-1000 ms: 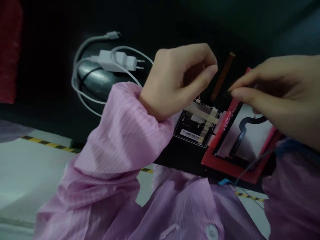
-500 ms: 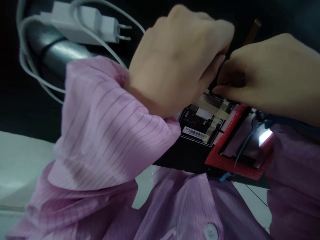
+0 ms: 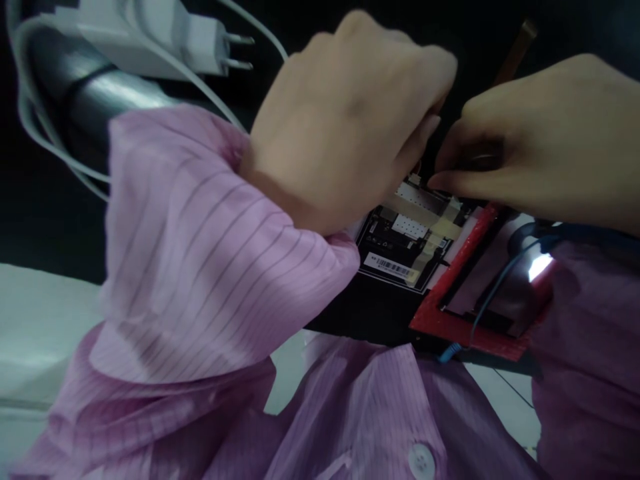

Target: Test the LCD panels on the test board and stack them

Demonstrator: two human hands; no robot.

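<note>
My left hand [image 3: 350,127] is closed, its back toward me; its fingers are hidden behind the knuckles, so what they hold does not show. Below it lies an opened electronic device [image 3: 380,243] with a dark circuit board, metal shields, strips of yellowish tape and a white barcode label [image 3: 393,265]. My right hand [image 3: 545,143] bends over the device's far right corner, thumb and curled fingers close together there. Whatever sits between those fingertips is too small to make out. A blue cord [image 3: 487,300] runs from a band at my right wrist.
A red frame [image 3: 430,320] with a dark, glossy panel [image 3: 480,287] lies right of the device. At the upper left is a white plug adapter [image 3: 150,33] with a looped white cable [image 3: 30,120]. An orange-brown flat strip [image 3: 517,50] lies beyond my right hand. The table is dark.
My left hand has shifted slightly left, and my right hand slightly to the right, widening the gap between them. The plug adapter appears a little farther left and higher. The device has stayed in place.
</note>
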